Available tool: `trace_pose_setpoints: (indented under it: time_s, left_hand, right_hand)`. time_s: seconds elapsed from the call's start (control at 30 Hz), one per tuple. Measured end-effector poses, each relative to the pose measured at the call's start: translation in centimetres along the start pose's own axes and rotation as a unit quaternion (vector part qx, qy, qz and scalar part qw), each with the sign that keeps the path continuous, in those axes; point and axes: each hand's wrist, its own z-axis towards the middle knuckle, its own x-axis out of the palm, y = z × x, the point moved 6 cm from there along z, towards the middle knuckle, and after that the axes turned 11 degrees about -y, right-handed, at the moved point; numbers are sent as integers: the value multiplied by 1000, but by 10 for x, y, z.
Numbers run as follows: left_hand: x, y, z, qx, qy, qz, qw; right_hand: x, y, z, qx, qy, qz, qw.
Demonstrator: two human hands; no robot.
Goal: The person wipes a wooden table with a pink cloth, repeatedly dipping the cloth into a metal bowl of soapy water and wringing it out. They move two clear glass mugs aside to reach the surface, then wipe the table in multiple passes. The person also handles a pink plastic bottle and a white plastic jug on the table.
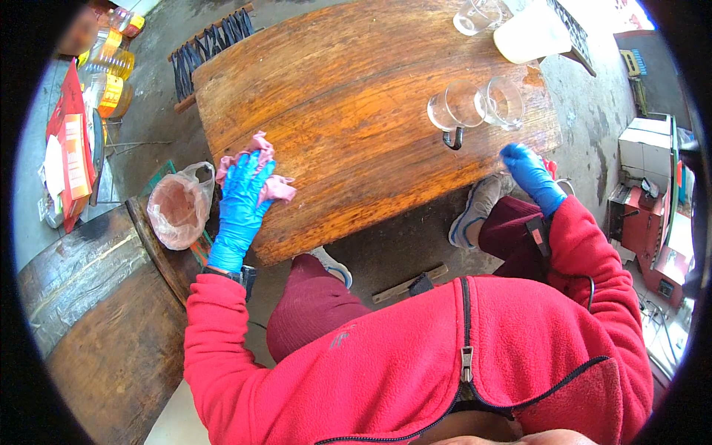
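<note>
My left hand, in a blue glove, holds a bunched pink cloth against the left end of the wooden table. Its fingers stretch over the cloth, which pokes out on both sides. At the table's right edge is my right hand, also gloved in blue, with its fingers curled closed. A bit of something red shows behind it; what it grips is mostly hidden. Beyond that hand are a clear glass jug with a black handle and a clear round container, close together.
At the far right corner stand a white container and another clear vessel. A plastic-bag-lined bin is beside the table's left end, near a wooden bench. Oil bottles line the left. A folding stool is behind.
</note>
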Motion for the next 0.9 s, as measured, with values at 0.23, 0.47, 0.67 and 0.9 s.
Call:
trace_pose_setpoints:
  time_s: [0.23, 0.47, 0.67, 0.9]
  left_hand:
    - [-18, 16, 26, 125, -134, 144, 972]
    - [20, 3, 96, 45, -124, -180, 975]
    - [86, -86, 54, -49, 124, -354, 926]
    - [-50, 85, 141, -105, -190, -301, 928]
  right_hand:
    - [11, -66, 37, 34, -260, -93, 961]
    - [52, -89, 62, 134, -292, -122, 939]
    - [50, -69, 61, 161, -298, -148, 929]
    - [43, -59, 56, 164, -326, -147, 919]
